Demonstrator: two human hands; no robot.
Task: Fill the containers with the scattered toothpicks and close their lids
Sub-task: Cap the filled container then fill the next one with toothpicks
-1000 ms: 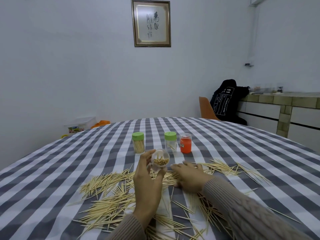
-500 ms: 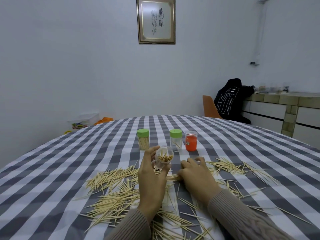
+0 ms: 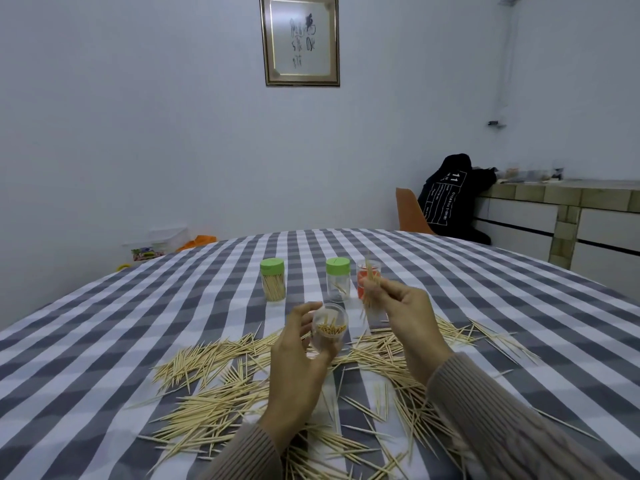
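Light was dim, cool and even, casting only faint shadows. The wide lens bowed the desk (image 3: 485,271) edge. The right hand (image 3: 403,308) and its toothpicks (image 3: 370,289) were motion-blurred.

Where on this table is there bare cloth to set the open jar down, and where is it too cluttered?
Bare cloth lies between the two green-lidded jars, left of the fuller one, and across the table's far half behind the orange jar. The near half is crowded: scattered toothpicks surround both hands.

three jars (image 3: 337,284) behind | toothpicks (image 3: 221,382) before them on table (image 3: 138,323)
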